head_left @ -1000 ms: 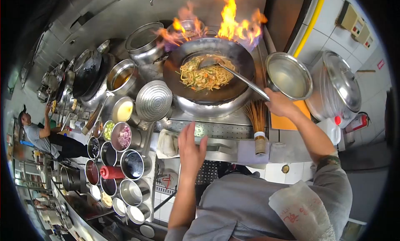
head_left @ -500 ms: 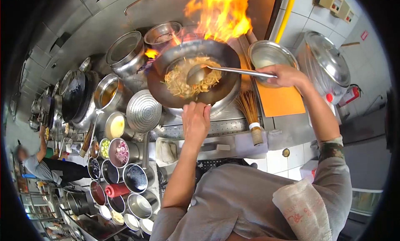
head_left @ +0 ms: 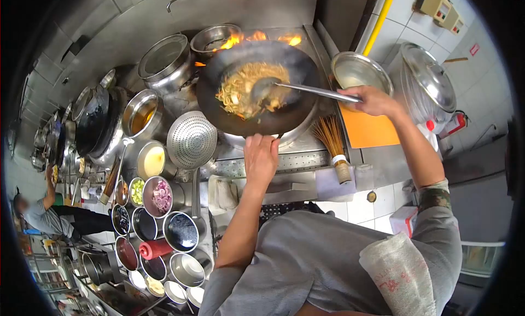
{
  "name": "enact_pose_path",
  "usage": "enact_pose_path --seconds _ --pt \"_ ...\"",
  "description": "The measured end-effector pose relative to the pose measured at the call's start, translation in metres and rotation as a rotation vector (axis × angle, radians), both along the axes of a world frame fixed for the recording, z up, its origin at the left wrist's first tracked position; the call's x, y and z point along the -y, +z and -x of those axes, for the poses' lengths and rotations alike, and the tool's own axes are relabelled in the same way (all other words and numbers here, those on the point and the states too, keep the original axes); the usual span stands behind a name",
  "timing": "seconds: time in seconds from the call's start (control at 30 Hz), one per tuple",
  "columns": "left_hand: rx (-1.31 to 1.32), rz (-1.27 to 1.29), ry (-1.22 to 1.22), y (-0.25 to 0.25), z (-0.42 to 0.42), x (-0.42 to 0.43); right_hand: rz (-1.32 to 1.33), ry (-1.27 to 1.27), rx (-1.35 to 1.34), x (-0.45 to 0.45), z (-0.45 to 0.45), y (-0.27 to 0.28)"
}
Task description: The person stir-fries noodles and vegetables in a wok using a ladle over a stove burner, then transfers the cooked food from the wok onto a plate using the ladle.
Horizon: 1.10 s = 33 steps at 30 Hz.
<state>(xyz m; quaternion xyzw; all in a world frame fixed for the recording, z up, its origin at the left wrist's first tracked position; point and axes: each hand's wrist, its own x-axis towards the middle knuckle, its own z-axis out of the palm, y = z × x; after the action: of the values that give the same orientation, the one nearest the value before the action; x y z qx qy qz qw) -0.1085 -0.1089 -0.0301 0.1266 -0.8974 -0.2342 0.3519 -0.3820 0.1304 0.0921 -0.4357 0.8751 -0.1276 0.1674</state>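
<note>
A dark wok (head_left: 213, 108) sits over the burner, its body somewhat blurred, with noodles (head_left: 238, 92) inside. My left hand (head_left: 261, 157) is closed on the wok's near edge, its fingertips partly hidden. The handle of a metal ladle (head_left: 314, 92) is in my right hand (head_left: 373, 100), at the wok's right side. The ladle's bowl rests among the noodles. Low flames show behind the wok's far rim.
A metal bowl (head_left: 362, 70) and an orange board (head_left: 372, 131) lie to the right, with a bamboo brush (head_left: 339, 160) nearby. A perforated strainer (head_left: 191, 140) and several ingredient pots stand left. Another person (head_left: 46, 215) is at far left.
My left hand has come from open in front of the wok to holding its edge. The flames flared up, then shrank. The ladle's handle has swung to lie flatter across the wok.
</note>
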Motion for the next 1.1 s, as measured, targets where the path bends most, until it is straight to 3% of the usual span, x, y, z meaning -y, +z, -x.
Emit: enact_pose_path --seconds 0.03,0.1,0.17,0.2,0.3,0.37,0.43,0.57,0.6,0.7,0.73,0.8,1.0,1.1 --pt "0.015 0.005 -0.015 -0.017 -0.005 -0.002 0.083 0.073 -0.135 0.001 0.0 -0.008" --pt "0.04 0.015 -0.04 -0.043 -0.029 -0.013 0.114 0.015 -0.157 -0.003 -0.026 0.01" --pt "-0.018 -0.02 -0.069 -0.02 -0.052 -0.029 0.077 0.037 -0.21 -0.015 -0.029 0.019" --pt "-0.046 -0.043 -0.076 -0.002 -0.06 -0.034 0.21 0.151 -0.215 -0.03 -0.012 0.003" --pt "-0.076 -0.004 -0.038 0.06 -0.029 -0.016 0.188 0.049 0.294 -0.036 0.001 0.01" --pt "-0.071 0.006 -0.009 0.048 -0.011 -0.007 0.036 0.061 0.105 -0.016 -0.004 0.023" --pt "-0.03 -0.001 0.001 0.009 0.0 -0.002 0.02 0.118 -0.112 -0.005 0.003 -0.007" --pt "0.059 -0.046 -0.075 -0.035 -0.05 -0.022 0.17 0.054 -0.302 -0.011 -0.03 -0.008" --pt "0.02 -0.033 -0.09 -0.03 -0.052 -0.02 0.016 -0.01 -0.278 -0.017 -0.035 0.008" --pt "-0.038 -0.034 -0.054 0.026 -0.054 -0.021 0.195 0.148 -0.01 -0.042 -0.012 0.002" --pt "-0.059 -0.037 -0.058 0.039 -0.041 -0.015 0.103 0.06 0.197 -0.033 -0.019 0.022" --pt "-0.09 -0.041 -0.048 0.043 -0.015 -0.002 0.027 0.105 0.075 -0.018 -0.017 0.022" --pt "0.049 -0.01 0.009 -0.05 -0.029 -0.015 0.053 -0.033 -0.203 0.006 -0.042 0.006" --pt "-0.048 -0.086 -0.084 -0.016 -0.065 -0.034 0.198 0.132 -0.198 -0.026 -0.022 0.004"
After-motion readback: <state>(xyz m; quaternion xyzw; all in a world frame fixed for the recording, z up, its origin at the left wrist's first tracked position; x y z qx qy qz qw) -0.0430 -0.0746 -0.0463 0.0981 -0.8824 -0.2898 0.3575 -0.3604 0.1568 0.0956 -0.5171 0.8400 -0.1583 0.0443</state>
